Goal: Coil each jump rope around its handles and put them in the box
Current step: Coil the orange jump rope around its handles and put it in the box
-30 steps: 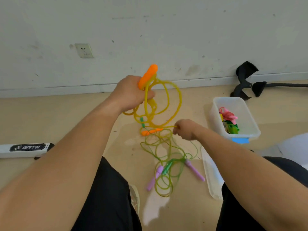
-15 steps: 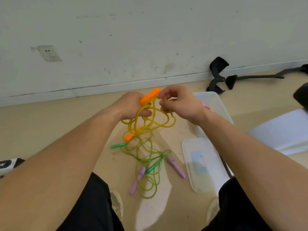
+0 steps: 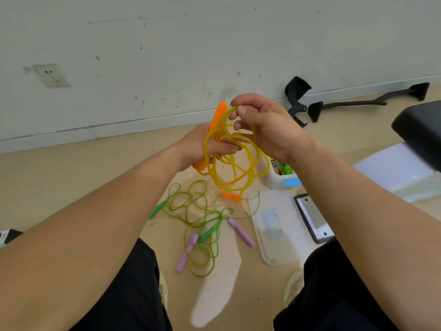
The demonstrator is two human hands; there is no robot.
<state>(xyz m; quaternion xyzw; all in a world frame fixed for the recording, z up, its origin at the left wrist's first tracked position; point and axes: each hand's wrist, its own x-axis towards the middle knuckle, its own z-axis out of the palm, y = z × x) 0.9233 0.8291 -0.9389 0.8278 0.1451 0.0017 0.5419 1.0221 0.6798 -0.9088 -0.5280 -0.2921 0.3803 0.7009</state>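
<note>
Here, at the centre of the frame, the left hand (image 3: 202, 146) grips an orange handle (image 3: 218, 115) with its fingers curled round it, the handle tilted and its tip pointing up toward the wall. The yellow rope (image 3: 238, 163) hangs from it in several loose loops. The right hand (image 3: 265, 125) pinches one loop between thumb and fingertips, just beside the handle's tip. The second orange handle (image 3: 230, 196) dangles below the loops, near the floor (image 3: 71, 177). Lower centre, a tangle of green rope (image 3: 198, 211) lies on the floor with green handles (image 3: 157, 208) and purple handles (image 3: 241, 232) among it. The box (image 3: 276, 180) sits centre right, mostly hidden behind the right forearm, its clear lid (image 3: 279, 225) lying flat just below.
</note>
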